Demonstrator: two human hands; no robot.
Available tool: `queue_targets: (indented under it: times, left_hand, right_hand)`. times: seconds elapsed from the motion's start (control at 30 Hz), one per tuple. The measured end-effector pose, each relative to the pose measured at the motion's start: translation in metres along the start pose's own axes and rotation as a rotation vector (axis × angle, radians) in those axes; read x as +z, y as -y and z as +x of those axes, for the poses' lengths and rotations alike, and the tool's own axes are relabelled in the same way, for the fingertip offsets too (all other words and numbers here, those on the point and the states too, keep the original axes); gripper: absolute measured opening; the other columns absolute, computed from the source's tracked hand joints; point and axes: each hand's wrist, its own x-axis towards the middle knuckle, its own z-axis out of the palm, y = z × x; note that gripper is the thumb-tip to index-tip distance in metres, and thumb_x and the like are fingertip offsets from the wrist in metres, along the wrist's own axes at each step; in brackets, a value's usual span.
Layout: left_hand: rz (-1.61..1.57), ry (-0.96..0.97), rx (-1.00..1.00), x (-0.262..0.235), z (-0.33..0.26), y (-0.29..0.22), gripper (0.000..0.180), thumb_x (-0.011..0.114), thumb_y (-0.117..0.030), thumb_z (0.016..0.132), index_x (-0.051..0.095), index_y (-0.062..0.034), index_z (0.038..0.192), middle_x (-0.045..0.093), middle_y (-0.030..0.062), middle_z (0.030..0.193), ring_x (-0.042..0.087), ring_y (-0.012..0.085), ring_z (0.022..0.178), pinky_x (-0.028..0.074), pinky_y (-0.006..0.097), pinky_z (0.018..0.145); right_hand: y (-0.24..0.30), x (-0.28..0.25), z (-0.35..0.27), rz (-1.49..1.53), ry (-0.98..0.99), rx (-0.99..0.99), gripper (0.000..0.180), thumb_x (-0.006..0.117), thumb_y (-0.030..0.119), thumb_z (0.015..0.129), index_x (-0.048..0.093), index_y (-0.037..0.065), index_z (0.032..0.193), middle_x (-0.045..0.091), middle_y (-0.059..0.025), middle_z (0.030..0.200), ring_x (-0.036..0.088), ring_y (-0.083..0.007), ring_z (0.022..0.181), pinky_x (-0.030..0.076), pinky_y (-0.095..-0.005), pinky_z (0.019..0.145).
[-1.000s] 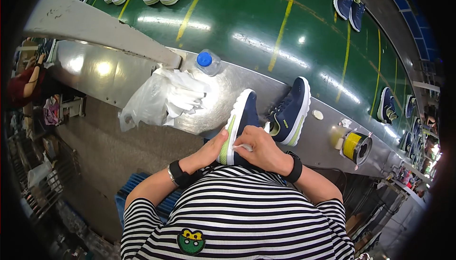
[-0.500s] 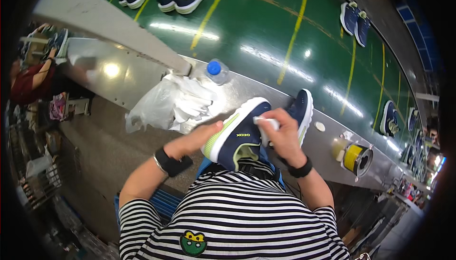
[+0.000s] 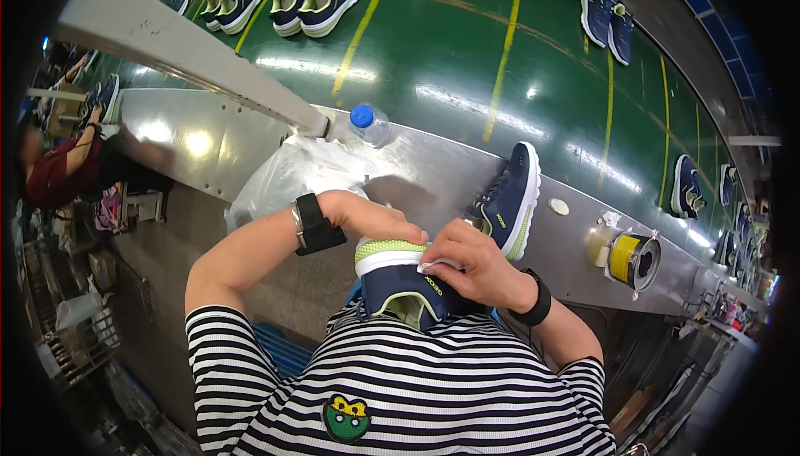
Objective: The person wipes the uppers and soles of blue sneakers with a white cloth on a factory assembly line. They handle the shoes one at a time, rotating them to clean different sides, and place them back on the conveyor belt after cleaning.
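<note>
A navy sneaker (image 3: pixel 385 284) with a white sole and lime-green heel lies sideways close to my striped shirt, its opening toward me. My left hand (image 3: pixel 379 221) is closed over the sole side, steadying it. Pinched in the fingers of my right hand (image 3: pixel 477 261) is a small white cloth (image 3: pixel 428 268), pressed against the upper near the sole edge. The toe end is hidden behind that hand. Just beyond, a matching sneaker (image 3: pixel 514 198) rests on the metal ledge (image 3: pixel 442 160), with nobody touching it.
Left along the ledge are a white plastic bag (image 3: pixel 292 171) and a blue-capped bottle (image 3: pixel 369 125). A metal post (image 3: pixel 192 48) slants above them. To the right sit a white disc (image 3: pixel 558 206) and a yellow-labelled tin (image 3: pixel 631 260). Sneaker pairs stand on the green conveyor (image 3: pixel 450 48).
The sneaker has turned so its toe points right, and it is lower. My right hand has moved from the toe area to the side by the sole; my left hand has shifted right.
</note>
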Motion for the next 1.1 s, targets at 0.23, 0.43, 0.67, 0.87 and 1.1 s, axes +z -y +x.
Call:
queue_targets:
  times: [0.23, 0.43, 0.67, 0.87, 1.1]
  left_hand:
    - [0.146, -0.018, 0.028, 0.002, 0.01, 0.007, 0.056, 0.036, -0.043, 0.09, 0.059, 0.0056, 0.103, 0.062, 0.0151, 0.099, 0.056, 0.0197, 0.091, 0.043, 0.032, 0.081]
    - [0.076, 0.031, -0.011, 0.003, 0.008, -0.001, 0.058, 0.035, -0.047, 0.088, 0.06, 0.0045, 0.102, 0.061, 0.0114, 0.094, 0.057, 0.0186, 0.084, 0.046, 0.03, 0.072]
    - [0.045, 0.019, 0.003, 0.008, 0.007, -0.008, 0.057, 0.036, -0.048, 0.089, 0.06, 0.0028, 0.099, 0.062, 0.0086, 0.092, 0.057, 0.0185, 0.082, 0.046, 0.03, 0.073]
    - [0.133, -0.004, 0.541, 0.007, 0.029, 0.005, 0.045, 0.042, -0.034, 0.091, 0.058, 0.0072, 0.101, 0.062, 0.013, 0.097, 0.055, 0.0162, 0.09, 0.042, 0.027, 0.083]
    - [0.054, 0.226, -0.03, -0.006, 0.035, -0.006, 0.039, 0.051, -0.027, 0.087, 0.053, 0.0021, 0.114, 0.055, 0.0118, 0.108, 0.051, 0.0186, 0.097, 0.041, 0.031, 0.079]
  right_hand:
    - [0.002, 0.008, 0.008, -0.165, -0.07, -0.197, 0.024, 0.068, -0.002, 0.067, 0.061, 0.007, 0.089, 0.053, -0.0056, 0.081, 0.05, -0.0238, 0.077, 0.039, -0.0336, 0.068]
    - [-0.008, 0.004, -0.005, -0.201, -0.043, -0.231, 0.025, 0.068, 0.0, 0.066, 0.06, 0.007, 0.09, 0.053, -0.0064, 0.083, 0.051, -0.0245, 0.08, 0.038, -0.0338, 0.071]
    - [-0.006, 0.001, -0.008, -0.249, -0.012, -0.219, 0.026, 0.067, 0.0, 0.066, 0.062, 0.009, 0.09, 0.056, -0.0042, 0.082, 0.052, -0.0236, 0.084, 0.038, -0.0341, 0.073]
    - [0.009, 0.014, 0.021, -0.213, 0.001, -0.345, 0.024, 0.067, 0.002, 0.064, 0.062, 0.009, 0.087, 0.054, -0.0024, 0.08, 0.05, -0.0217, 0.082, 0.036, -0.0337, 0.072]
    - [-0.006, 0.003, 0.005, -0.128, -0.038, -0.304, 0.028, 0.068, 0.0, 0.062, 0.065, 0.012, 0.088, 0.054, 0.0003, 0.08, 0.047, -0.0211, 0.078, 0.033, -0.0338, 0.069]
